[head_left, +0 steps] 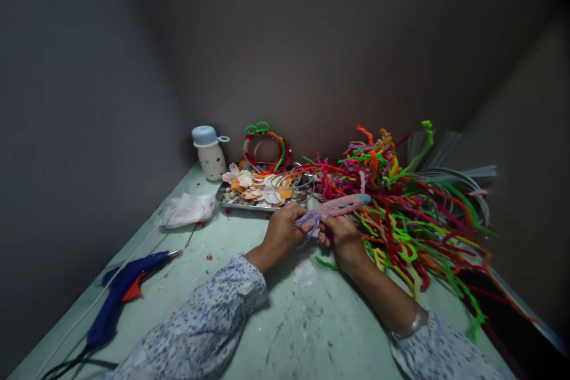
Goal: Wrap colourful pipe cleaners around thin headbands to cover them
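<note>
Both hands work on a narrow band wrapped in fuzzy pipe cleaner [342,205]. Pink covers most of it, with a light blue end at the right and purple at the left. My left hand [285,228] pinches the purple end, where a loose purple strand [307,231] loops down. Just to the right, my right hand [342,241] has its fingers closed at the purple strand, below the band. The fingertips partly cover the exact grip. A big heap of coloured pipe cleaners [396,190] lies beyond and to the right of my right hand.
Behind my hands sits a metal tray [249,208] of flower-shaped pieces, with colourful wrapped headbands [284,148] standing at its back. A lidded bottle [211,157], a plastic packet [189,211] and a blue glue gun [111,303] with a cord are at left. Clear headbands [481,190] lie far right.
</note>
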{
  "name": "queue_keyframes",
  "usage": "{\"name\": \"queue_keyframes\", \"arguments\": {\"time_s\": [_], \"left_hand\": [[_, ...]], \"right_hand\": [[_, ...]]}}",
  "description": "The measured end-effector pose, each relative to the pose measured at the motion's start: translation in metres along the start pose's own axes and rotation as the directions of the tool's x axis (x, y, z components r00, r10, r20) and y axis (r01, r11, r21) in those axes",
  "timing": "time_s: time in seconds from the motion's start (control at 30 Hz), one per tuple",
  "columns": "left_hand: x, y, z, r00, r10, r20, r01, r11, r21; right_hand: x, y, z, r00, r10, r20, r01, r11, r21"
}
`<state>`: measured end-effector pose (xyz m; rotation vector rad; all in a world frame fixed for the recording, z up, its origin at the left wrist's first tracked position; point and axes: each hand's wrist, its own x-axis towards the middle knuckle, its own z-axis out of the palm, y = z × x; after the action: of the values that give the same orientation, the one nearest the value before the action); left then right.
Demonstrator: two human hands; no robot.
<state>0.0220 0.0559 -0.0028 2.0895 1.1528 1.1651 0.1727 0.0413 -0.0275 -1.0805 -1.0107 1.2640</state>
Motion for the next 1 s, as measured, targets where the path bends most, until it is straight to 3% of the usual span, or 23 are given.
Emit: {"name": "queue_keyframes", "arguments": {"time_s": [0.27, 0.4, 0.67, 0.87, 1.0], "left_hand": [[-0.001, 0.001, 0.001, 0.998, 0.027, -0.055, -0.028, 0.999, -0.018], [-0.002, 0.001, 0.000, 0.999, 0.018, -0.032, -0.020, 0.996, -0.087], [-0.004, 0.000, 0.001, 0.995, -0.098, 0.004, 0.096, 0.955, -0.281], [-0.002, 0.007, -0.002, 0.961, -0.270, 0.057, 0.272, 0.885, -0.378], [-0.002, 0.009, 0.000, 0.956, -0.283, 0.079, 0.288, 0.854, -0.434]], "right_hand": [[0.006, 0.005, -0.001, 1.000, -0.019, 0.016, 0.019, 1.000, -0.018], [0.005, 0.005, 0.000, 0.999, -0.042, -0.009, 0.042, 0.998, -0.039], [-0.001, -0.002, 0.004, 0.997, -0.076, 0.008, 0.076, 0.996, -0.042], [-0.003, 0.000, 0.004, 0.997, -0.069, 0.031, 0.070, 0.996, -0.056], [-0.005, 0.000, 0.005, 0.997, -0.061, 0.054, 0.062, 0.998, -0.016]]}}
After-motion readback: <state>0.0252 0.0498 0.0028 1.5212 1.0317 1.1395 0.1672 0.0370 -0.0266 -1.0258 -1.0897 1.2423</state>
